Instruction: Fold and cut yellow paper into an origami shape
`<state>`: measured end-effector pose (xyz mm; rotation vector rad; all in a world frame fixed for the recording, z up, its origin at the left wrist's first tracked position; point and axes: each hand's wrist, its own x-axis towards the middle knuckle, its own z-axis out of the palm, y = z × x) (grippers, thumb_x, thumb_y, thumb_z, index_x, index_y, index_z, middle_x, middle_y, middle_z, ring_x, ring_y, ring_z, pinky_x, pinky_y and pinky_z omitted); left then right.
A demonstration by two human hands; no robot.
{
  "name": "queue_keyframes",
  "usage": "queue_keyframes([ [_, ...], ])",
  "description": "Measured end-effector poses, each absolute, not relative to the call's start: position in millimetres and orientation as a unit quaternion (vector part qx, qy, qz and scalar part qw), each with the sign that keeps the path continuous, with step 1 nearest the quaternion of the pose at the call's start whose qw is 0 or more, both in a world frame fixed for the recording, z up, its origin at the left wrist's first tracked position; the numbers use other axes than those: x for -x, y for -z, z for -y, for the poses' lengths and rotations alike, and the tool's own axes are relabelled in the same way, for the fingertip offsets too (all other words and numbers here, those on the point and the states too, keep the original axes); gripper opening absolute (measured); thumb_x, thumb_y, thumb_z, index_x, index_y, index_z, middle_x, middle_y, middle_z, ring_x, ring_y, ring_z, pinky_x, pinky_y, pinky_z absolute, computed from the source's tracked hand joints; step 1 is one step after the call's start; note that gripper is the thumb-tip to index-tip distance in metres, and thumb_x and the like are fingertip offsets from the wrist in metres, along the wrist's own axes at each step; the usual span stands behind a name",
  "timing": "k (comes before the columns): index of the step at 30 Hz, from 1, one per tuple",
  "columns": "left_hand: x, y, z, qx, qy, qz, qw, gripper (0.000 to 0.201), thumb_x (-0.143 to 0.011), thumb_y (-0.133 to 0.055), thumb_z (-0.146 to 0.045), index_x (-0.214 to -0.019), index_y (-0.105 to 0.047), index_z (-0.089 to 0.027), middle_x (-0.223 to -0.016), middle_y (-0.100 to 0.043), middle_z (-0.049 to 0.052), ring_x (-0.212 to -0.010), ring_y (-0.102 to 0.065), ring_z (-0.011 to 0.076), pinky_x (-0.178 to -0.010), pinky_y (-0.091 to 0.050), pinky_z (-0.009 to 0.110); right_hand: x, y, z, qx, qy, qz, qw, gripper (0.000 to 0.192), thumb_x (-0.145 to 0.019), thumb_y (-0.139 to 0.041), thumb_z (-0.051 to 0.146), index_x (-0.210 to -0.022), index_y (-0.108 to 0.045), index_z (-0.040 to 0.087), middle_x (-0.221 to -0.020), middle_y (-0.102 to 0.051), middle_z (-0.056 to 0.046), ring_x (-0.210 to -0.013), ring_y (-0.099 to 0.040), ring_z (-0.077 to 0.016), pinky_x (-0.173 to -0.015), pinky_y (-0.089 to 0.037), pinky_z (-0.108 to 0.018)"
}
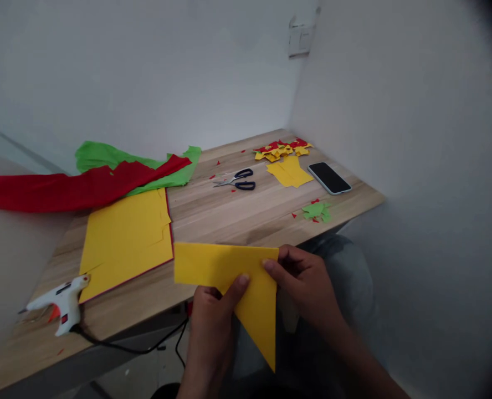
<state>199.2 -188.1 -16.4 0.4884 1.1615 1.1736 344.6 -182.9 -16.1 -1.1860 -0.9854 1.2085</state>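
Observation:
A folded sheet of yellow paper (pixel 225 263) is held up in front of the table's near edge. It has a straight band to the left and a pointed flap hanging down. My left hand (pixel 215 316) grips it from below, thumb pressed on the front near the middle. At the upper right corner, my right hand (pixel 306 277) pinches the paper with its thumb on the front; the other fingers are partly hidden behind. Beyond the paper, scissors (pixel 240 180) with dark blue handles lie on the table, their blades pointing left.
On the wooden table (pixel 216 213) lie yellow sheets (pixel 125 238), red crepe paper (pixel 75 188), green crepe paper (pixel 179 176), a corded white glue gun (pixel 69 299), a phone (pixel 329 177), yellow pieces (pixel 290 172), a red-and-yellow pile (pixel 281 149) and green scraps (pixel 316 210). Walls border the back and right.

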Motion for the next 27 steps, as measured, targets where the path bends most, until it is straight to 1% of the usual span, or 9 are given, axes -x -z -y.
queue_keyframes([
  [3, -199, 12, 195, -0.230, -0.521, -0.521, 0.636, 0.067, -0.059, -0.090, -0.027, -0.121, -0.067, -0.015, -0.101, -0.077, 0.012, -0.093, -0.074, 0.0300, -0.083, -0.060, 0.039, -340, 10, 180, 0.498, -0.509, 0.417, 0.565, 0.033, -0.076, -0.071, 0.037, -0.059, -0.048, 0.021, -0.054, -0.041, 0.006, -0.051, -0.036, -0.0086, -0.046, -0.032, -0.021],
  [8, -195, 9, 200, -0.227, -0.516, -0.524, 0.639, 0.074, -0.060, -0.090, -0.030, -0.127, -0.062, -0.016, -0.104, -0.076, 0.013, -0.098, -0.072, 0.0321, -0.083, -0.060, 0.040, -337, 6, 181, 0.491, -0.522, 0.410, 0.564, 0.035, -0.077, -0.070, 0.039, -0.059, -0.045, 0.021, -0.054, -0.040, 0.006, -0.051, -0.033, -0.0084, -0.044, -0.030, -0.021],
  [15, -189, 11, 190, -0.215, -0.545, -0.530, 0.612, 0.058, -0.070, -0.082, -0.040, -0.120, -0.065, -0.016, -0.111, -0.074, 0.012, -0.105, -0.069, 0.0304, -0.087, -0.058, 0.038, -342, 24, 175, 0.498, -0.510, 0.410, 0.569, 0.039, -0.080, -0.068, 0.043, -0.060, -0.043, 0.021, -0.056, -0.035, 0.006, -0.053, -0.032, -0.0091, -0.047, -0.029, -0.022],
  [18, -188, 24, 185, -0.266, -0.504, -0.523, 0.634, 0.054, -0.072, -0.082, -0.035, -0.119, -0.064, -0.015, -0.109, -0.074, 0.013, -0.105, -0.069, 0.0288, -0.089, -0.056, 0.037, -343, 40, 167, 0.462, -0.578, 0.407, 0.536, 0.038, -0.080, -0.068, 0.050, -0.064, -0.050, 0.020, -0.058, -0.045, 0.004, -0.053, -0.039, -0.0101, -0.049, -0.034, -0.023],
  [20, -186, 37, 181, -0.288, -0.486, -0.515, 0.644, 0.059, -0.074, -0.081, -0.034, -0.126, -0.058, -0.017, -0.113, -0.071, 0.013, -0.102, -0.069, 0.0266, -0.086, -0.056, 0.036, -343, 48, 163, 0.448, -0.600, 0.400, 0.528, 0.035, -0.078, -0.071, 0.050, -0.069, -0.055, 0.020, -0.062, -0.052, 0.003, -0.055, -0.045, -0.0114, -0.050, -0.037, -0.023],
  [22, -181, 51, 175, -0.299, -0.520, -0.534, 0.595, 0.070, -0.076, -0.078, -0.033, -0.136, -0.046, -0.024, -0.125, -0.064, 0.011, -0.100, -0.069, 0.0221, -0.083, -0.056, 0.033, -342, 55, 163, 0.464, -0.562, 0.387, 0.565, 0.033, -0.077, -0.073, 0.048, -0.070, -0.056, 0.020, -0.062, -0.053, 0.003, -0.056, -0.046, -0.0116, -0.051, -0.038, -0.023],
  [24, -175, 62, 169, -0.319, -0.571, -0.580, 0.486, 0.071, -0.078, -0.076, -0.033, -0.139, -0.040, -0.030, -0.134, -0.057, 0.009, -0.103, -0.066, 0.0176, -0.086, -0.054, 0.030, -341, 61, 164, 0.490, -0.501, 0.374, 0.607, 0.031, -0.079, -0.071, 0.046, -0.071, -0.057, 0.020, -0.063, -0.051, 0.004, -0.057, -0.044, -0.0115, -0.052, -0.038, -0.023],
  [26, -170, 64, 163, -0.357, -0.576, -0.604, 0.418, 0.056, -0.081, -0.072, -0.036, -0.131, -0.049, -0.026, -0.134, -0.056, 0.009, -0.108, -0.063, 0.0168, -0.092, -0.051, 0.029, -340, 66, 166, 0.508, -0.459, 0.377, 0.624, 0.028, -0.082, -0.069, 0.045, -0.072, -0.058, 0.021, -0.064, -0.052, 0.003, -0.058, -0.045, -0.0121, -0.052, -0.038, -0.023],
  [27, -169, 63, 160, -0.379, -0.566, -0.603, 0.416, 0.049, -0.082, -0.071, -0.038, -0.126, -0.054, -0.024, -0.131, -0.058, 0.009, -0.110, -0.063, 0.0179, -0.093, -0.051, 0.030, -339, 69, 168, 0.512, -0.445, 0.386, 0.625, 0.027, -0.084, -0.068, 0.044, -0.073, -0.058, 0.021, -0.065, -0.052, 0.003, -0.059, -0.045, -0.0125, -0.053, -0.039, -0.023],
])
